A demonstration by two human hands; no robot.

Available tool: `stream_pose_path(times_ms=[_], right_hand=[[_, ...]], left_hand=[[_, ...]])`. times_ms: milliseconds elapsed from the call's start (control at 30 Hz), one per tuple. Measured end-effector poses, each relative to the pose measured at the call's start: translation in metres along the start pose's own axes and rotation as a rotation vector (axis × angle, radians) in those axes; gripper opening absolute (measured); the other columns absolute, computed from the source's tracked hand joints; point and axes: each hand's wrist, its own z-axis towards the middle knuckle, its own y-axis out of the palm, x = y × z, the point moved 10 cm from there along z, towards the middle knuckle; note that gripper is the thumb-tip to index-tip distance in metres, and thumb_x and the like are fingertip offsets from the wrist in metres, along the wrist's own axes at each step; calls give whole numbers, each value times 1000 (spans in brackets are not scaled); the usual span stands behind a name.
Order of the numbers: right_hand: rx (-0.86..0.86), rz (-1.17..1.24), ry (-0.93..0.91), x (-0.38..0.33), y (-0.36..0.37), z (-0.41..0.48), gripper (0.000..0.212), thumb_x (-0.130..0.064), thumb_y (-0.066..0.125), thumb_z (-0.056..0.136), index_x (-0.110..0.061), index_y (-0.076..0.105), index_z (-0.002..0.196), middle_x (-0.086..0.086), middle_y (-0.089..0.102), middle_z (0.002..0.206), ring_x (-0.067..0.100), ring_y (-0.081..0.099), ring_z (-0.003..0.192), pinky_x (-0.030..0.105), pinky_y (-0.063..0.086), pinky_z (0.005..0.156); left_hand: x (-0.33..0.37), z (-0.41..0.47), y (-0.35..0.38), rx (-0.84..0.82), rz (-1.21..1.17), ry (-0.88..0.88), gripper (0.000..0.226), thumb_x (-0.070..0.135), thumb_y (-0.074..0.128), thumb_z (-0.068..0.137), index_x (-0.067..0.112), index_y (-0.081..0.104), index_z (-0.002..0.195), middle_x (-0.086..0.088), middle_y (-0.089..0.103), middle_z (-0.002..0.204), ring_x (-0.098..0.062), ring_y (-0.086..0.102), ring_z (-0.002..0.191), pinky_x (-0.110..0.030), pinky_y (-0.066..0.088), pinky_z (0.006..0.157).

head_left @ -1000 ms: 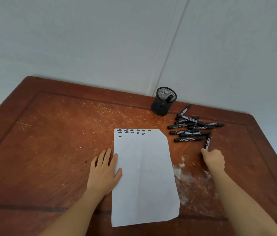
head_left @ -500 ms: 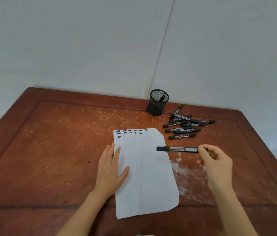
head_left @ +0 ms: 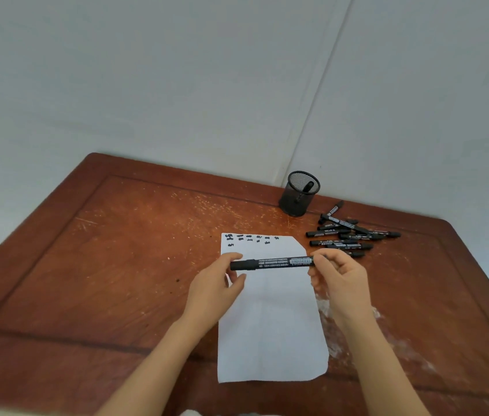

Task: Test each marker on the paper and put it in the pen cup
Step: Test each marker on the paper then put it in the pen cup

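The marker (head_left: 271, 262) that I am testing is level in the air over the upper part of the paper (head_left: 270, 319), and its length runs from left to right. My left hand (head_left: 216, 283) has fingers and thumb curled round the plain black end, which I take to be the cap. My right hand (head_left: 339, 277) pinches the printed end of the barrel between thumb and fingertips. So both hands hold this one marker, and neither hand is free. I judge that the step now is to pull the cap off.

Some things could go wrong from here. If I pull too hard, the cap may come off with a jerk, and the tip could stain my fingers or the cap could fall on the table (head_left: 117, 265). No hand presses on the paper, so the sheet may slide when the tip touches it. The test marks (head_left: 249, 238) fill the top edge, so a new stroke should go in the white area below them.

Both forearms come from the near edge and meet over the sheet, with the wrists lifted off it. The other markers (head_left: 348, 235) lie in a pile to the right of the paper's far corner. The pen cup (head_left: 297, 196) stands just beyond them with one marker inside
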Motion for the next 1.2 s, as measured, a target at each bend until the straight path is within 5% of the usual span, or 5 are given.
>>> stream_pose_path(times_ms=[200,467,800,1033,1200], right_hand=[[-76,-58,-35,-1,16,1,18,-1,55,88,-10,63,74,-2,57,46,5,45,39,15,37,40],[-319,-209,26,25,69,-6,26,-7,58,87,-11,57,61,-4,53,41,6,44,37,13,34,42],[-225,-182,147,27,70,8,31,-5,54,88,-5,55,57,-4,46,34,6,34,32,14,28,35],[-158,-151,264,36,88,12,30,-6,53,87,-6,54,58,3,44,43,9,32,38,15,26,36],[-170,-214,257,37,101,17,29,-5,51,86,-7,50,57,6,44,53,12,35,46,14,29,37]], left_hand=[[0,-8,18,-140,152,-23,11,27,47,94,23,53,102,7,51,73,-22,55,74,-28,28,57],[21,-11,35,-352,365,78,48,51,38,94,22,29,57,6,36,54,-12,36,51,-25,27,50],[14,-13,38,-576,186,-63,48,38,47,93,15,27,56,1,28,52,-14,25,46,-26,20,48],[12,1,13,-431,718,51,44,37,34,94,16,29,56,1,33,56,-14,28,48,-26,20,47],[2,5,9,-355,725,-38,37,36,35,93,15,36,64,1,38,61,-20,40,60,-24,23,48]])
